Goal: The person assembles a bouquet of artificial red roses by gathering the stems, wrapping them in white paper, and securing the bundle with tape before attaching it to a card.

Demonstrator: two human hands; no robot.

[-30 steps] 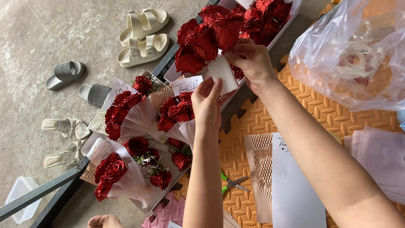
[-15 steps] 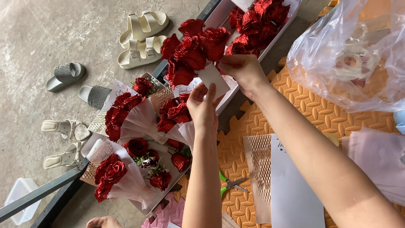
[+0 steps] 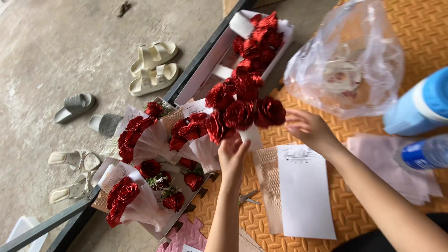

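Above orange mat (image 3: pixel 373 28), red rose bouquet (image 3: pixel 240 105), blooms pointing away, long axis running toward the person, white stem wrap pinched by left hand (image 3: pixel 232 156), right hand (image 3: pixel 308 128) spread, just beside.

A single head-worn camera looks steeply down from above the person's own arms, close over the orange foam mat (image 3: pixel 354 140), with the concrete floor (image 3: pixel 56 51) and sandals (image 3: pixel 153 65) filling the left of the frame. Both forearms enter from the bottom edge. No second view overlaps it.
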